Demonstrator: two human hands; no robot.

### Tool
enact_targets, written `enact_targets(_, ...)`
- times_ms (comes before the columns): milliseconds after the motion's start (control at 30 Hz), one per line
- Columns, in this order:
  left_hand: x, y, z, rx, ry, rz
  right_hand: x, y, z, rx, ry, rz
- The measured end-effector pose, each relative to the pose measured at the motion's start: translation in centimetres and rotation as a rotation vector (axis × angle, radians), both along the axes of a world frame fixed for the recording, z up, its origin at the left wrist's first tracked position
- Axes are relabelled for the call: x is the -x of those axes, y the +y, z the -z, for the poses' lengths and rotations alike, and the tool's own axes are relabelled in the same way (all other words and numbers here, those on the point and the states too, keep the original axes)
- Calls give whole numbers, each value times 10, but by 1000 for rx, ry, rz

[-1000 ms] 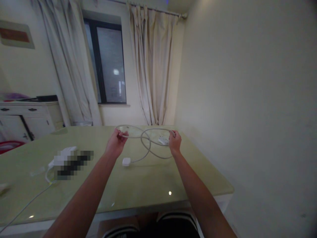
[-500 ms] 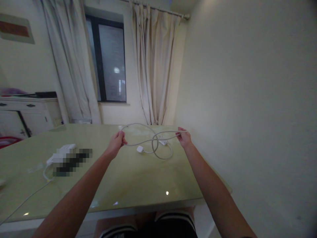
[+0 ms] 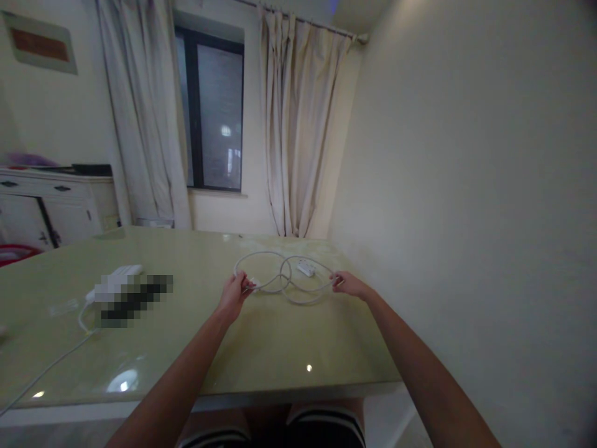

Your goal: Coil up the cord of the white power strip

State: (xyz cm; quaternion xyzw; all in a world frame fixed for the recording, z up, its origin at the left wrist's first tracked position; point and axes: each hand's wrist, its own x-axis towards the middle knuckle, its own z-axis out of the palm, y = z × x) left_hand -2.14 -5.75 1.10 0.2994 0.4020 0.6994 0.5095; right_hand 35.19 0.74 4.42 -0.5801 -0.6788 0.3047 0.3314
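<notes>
A white power cord [image 3: 262, 252] runs in two overlapping loops between my hands, low over the table. My left hand [image 3: 234, 295] grips it at the left loop with closed fingers. At the right loop my right hand [image 3: 347, 283] pinches the cord. A small white power strip [image 3: 306, 268] lies on the table behind the right loop. The white plug [image 3: 254, 284] is partly hidden beside my left fingertips.
The glossy greenish table [image 3: 261, 348] spans the front. On its left lies another white power strip [image 3: 125, 272], partly pixelated, with a cord [image 3: 51, 367] trailing to the front left; a pixelated dark object [image 3: 135, 303] is beside it. A bare wall [image 3: 466, 186] borders the right.
Both hands have come down toward the table with the cord, and my left hand has moved rightward, nearer the right one. The loops have become rounder and lower.
</notes>
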Motion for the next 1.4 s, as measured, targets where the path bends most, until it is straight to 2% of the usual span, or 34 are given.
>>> enact_targets(67, -11, 1, 4, -16, 5, 4, -2, 3, -16, -83, -7, 91)
enact_targets(133, -23, 1, 8, -37, 11, -4, 10, 2, -35, -225, -7, 170)
enact_targets(167, -29, 0, 11, -62, 32, -11, 21, -1, -44, -316, -3, 190)
enact_targets(200, -34, -1, 13, -96, 76, -20, 36, -6, -51, -487, -11, 188)
enact_targets(267, -42, -6, 18, -188, 238, -36, 73, -20, -61, -727, -55, 56)
enact_targets(333, -44, -12, 22, -284, 449, -55, 112, -32, -63, -796, -186, -188)
enact_targets(400, -43, -19, 25, -344, 611, -83, 147, -38, -59, -741, -384, -386)
enact_targets(433, -41, -21, 26, -364, 663, -94, 161, -37, -55, -671, -472, -438)
enact_targets(533, -38, -27, 26, -379, 730, -84, 189, -26, -42, -381, -675, -539)
enact_targets(600, -39, -29, 24, -365, 723, -47, 198, -16, -37, -258, -729, -576)
enact_targets(700, -44, -32, 19, -331, 648, 9, 206, -10, -35, -184, -772, -601)
enact_targets(833, -49, -37, 12, -266, 487, 40, 215, -14, -34, -67, -925, -630)
enact_targets(933, -48, -37, 14, -249, 462, 43, 214, -18, -31, -100, -935, -593)
enact_targets(1067, -44, -31, 21, -262, 562, -3, 201, -19, -32, -217, -866, -572)
enact_targets(1167, -44, -26, 24, -259, 519, -27, 187, -17, -38, -307, -790, -555)
enact_targets(1267, -44, -21, 25, -229, 367, 7, 171, -14, -43, -383, -696, -515)
enact_targets(1333, -43, -18, 26, -185, 265, 24, 161, -10, -45, -421, -501, -465)
enact_targets(1400, -39, -16, 28, -131, 188, 12, 153, -5, -47, -434, -179, -412)
